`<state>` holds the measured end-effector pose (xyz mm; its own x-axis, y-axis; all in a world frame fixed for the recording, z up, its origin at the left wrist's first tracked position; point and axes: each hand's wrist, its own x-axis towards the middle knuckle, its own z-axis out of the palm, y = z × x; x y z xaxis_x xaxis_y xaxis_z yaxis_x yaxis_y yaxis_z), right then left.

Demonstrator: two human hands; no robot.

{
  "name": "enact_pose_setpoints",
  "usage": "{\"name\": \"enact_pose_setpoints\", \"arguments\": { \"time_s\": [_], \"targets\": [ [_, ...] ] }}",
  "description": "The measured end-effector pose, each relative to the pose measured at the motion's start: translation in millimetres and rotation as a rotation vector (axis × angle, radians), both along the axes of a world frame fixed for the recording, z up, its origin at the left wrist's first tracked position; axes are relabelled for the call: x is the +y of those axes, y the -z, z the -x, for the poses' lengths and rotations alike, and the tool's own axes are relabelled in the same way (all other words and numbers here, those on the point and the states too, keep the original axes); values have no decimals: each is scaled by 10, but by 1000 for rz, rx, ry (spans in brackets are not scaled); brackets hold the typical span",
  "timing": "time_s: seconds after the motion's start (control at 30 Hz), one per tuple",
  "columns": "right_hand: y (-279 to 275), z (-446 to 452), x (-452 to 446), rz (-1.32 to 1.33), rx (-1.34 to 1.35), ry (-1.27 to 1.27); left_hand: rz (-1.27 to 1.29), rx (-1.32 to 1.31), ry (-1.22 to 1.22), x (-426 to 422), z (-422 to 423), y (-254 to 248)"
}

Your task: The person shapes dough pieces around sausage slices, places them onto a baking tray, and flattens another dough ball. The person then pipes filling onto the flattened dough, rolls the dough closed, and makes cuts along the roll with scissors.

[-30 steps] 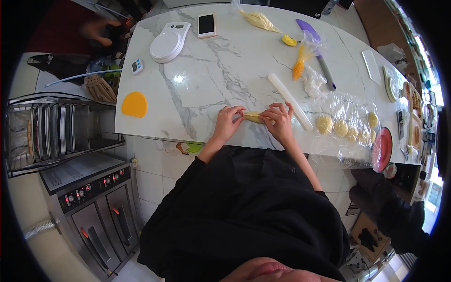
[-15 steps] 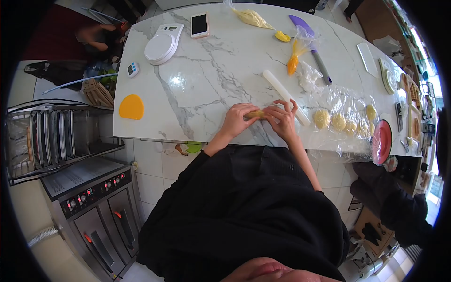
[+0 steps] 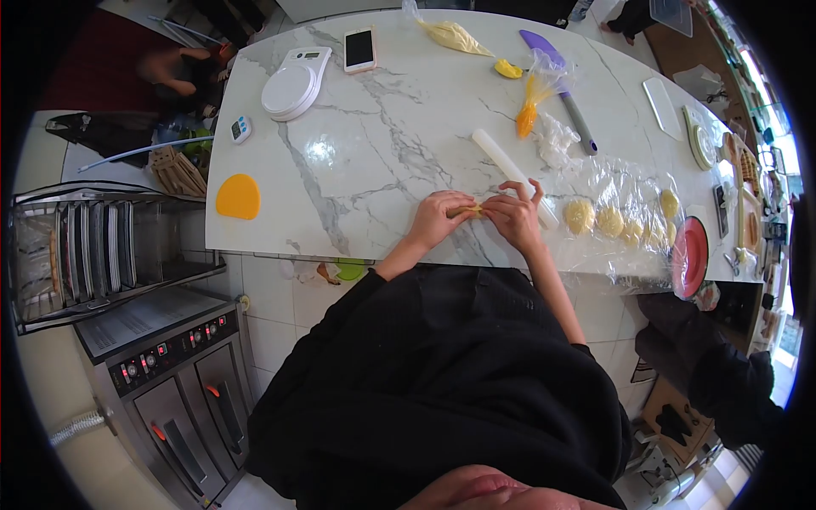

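Observation:
Between the fingertips of both hands is a small piece of pale yellow dough [image 3: 477, 209], mostly hidden by the fingers. My left hand [image 3: 439, 218] pinches its left end, palm turned down, just above the marble table [image 3: 357, 195]. On the other end, my right hand [image 3: 513, 214] pinches with thumb and lower fingers while other fingers lift away. A white rolling pin [image 3: 501, 161] lies just beyond my right hand. To the right, several dough balls [image 3: 580, 218] sit under a clear plastic sheet [image 3: 625, 191].
Farther back are a kitchen scale [image 3: 295, 85], a phone [image 3: 360, 51], piping bags [image 3: 529, 106] and a purple spatula [image 3: 574, 102]. A yellow scraper [image 3: 238, 196] and timer [image 3: 241, 129] lie left. A red plate [image 3: 690, 255] stands right, by the table edge; an oven [image 3: 170, 365] stands lower left.
My fingers have shifted along the dough and now pinch closer together, covering more of it. My left hand has moved slightly right. The things on the table stay put.

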<state>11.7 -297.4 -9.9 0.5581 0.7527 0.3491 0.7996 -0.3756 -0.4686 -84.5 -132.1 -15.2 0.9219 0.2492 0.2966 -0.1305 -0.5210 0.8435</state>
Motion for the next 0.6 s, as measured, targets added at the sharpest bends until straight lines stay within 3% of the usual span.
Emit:
{"name": "enact_pose_setpoints", "arguments": {
  "time_s": [0.23,0.6],
  "targets": [
    [-84,0,-89,-48,-1,71,150,49,-54,-23,13,90],
    [-70,-22,-118,-11,-8,76,84,29,-60,-35,8,76]
  ]
}}
